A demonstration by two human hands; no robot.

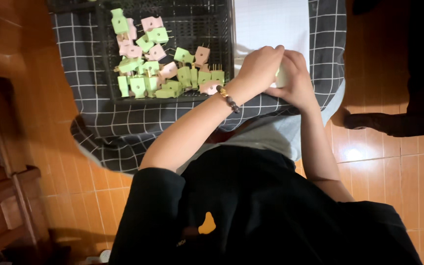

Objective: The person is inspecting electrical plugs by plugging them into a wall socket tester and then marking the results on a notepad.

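Observation:
My left hand (260, 65) and my right hand (295, 78) meet over the checked cloth, both closed around one small pale-green plastic piece (281, 76) that shows only between the fingers. A beaded bracelet (228, 98) sits on my left wrist. Just left of my hands, a black plastic crate (222, 29) holds several green and pink plastic plug-like pieces (159, 73) with metal pins.
A dark checked cloth (89, 73) lies under the crate and across my lap. A white sheet (271, 22) lies beyond my hands. Orange floor tiles (393, 172) surround me, with wooden furniture (1, 196) on the left and a dark object (398, 122) on the right.

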